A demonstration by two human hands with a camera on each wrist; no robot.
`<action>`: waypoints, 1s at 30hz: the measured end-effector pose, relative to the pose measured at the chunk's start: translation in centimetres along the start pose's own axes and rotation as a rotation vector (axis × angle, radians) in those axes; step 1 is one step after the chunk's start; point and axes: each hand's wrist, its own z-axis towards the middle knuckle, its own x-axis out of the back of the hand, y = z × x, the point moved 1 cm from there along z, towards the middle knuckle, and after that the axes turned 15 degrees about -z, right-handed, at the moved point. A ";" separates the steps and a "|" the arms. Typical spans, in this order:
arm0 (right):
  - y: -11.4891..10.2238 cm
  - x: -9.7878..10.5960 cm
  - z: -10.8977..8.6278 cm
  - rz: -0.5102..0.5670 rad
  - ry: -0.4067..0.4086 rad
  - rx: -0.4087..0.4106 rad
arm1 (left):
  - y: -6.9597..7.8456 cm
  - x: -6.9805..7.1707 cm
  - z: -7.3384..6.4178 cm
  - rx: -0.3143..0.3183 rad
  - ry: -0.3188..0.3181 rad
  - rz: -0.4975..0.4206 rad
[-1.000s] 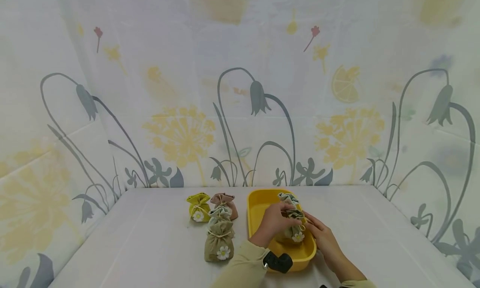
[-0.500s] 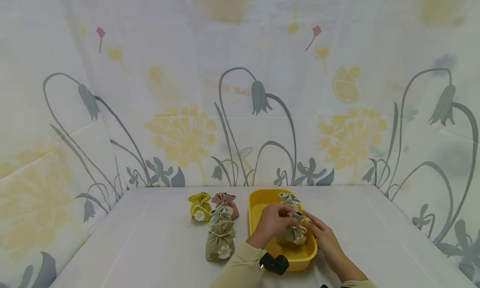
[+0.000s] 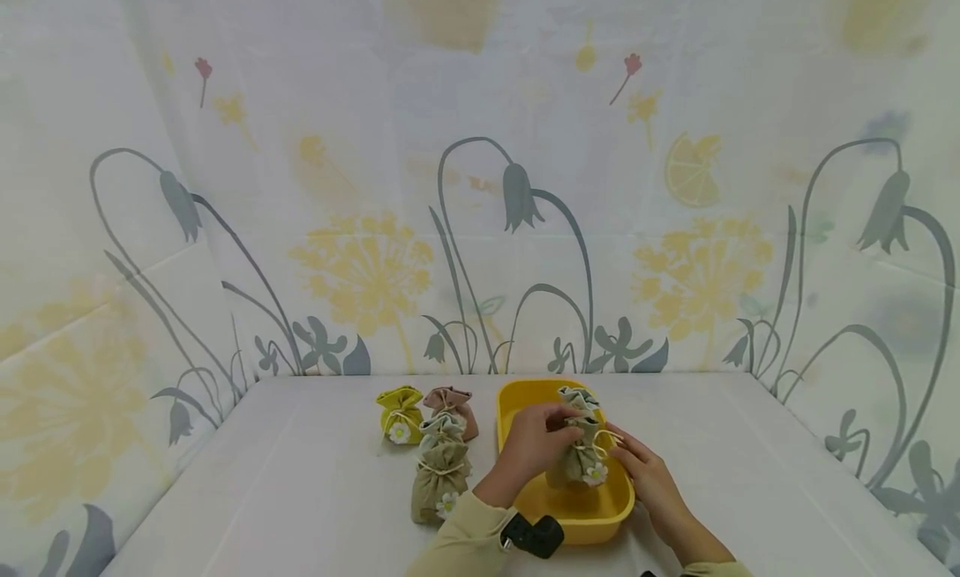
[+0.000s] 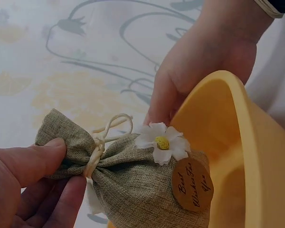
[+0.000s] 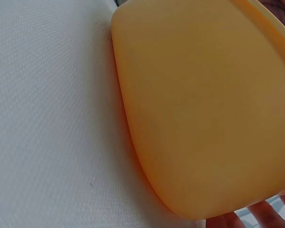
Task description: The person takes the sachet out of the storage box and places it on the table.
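Note:
My left hand (image 3: 525, 448) pinches the gathered neck of an olive cloth drawstring pouch (image 3: 576, 464) over the yellow tray (image 3: 577, 531). In the left wrist view the pouch (image 4: 137, 194) lies slanted, showing its cream string, white fabric flower (image 4: 162, 142) and round brown "Best Wishes For You" tag (image 4: 192, 184). My right hand (image 3: 656, 485) grips the tray's right side, fingers close to the string's loose ends. The right wrist view is filled by the tray's outer wall (image 5: 204, 109), with fingers (image 5: 266, 213) at its lower edge. A pale blue-green pouch (image 3: 579, 398) sits farther back in the tray.
Left of the tray, pouches stand grouped on the white table (image 3: 300, 477): lime (image 3: 400, 418), dusty pink (image 3: 463, 410), pale green (image 3: 442, 427) and olive with a flower (image 3: 435, 485). A flower-printed cloth (image 3: 480, 185) hangs behind the table.
My left hand has shifted slightly left with the olive pouch, whose neck now shows more. The string stands out more on the right. My right hand stays at the tray.

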 end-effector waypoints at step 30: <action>0.0 -0.1 0.2 -0.008 0.000 -0.015 | 2.1 5.3 -4.1 -0.033 0.021 -0.094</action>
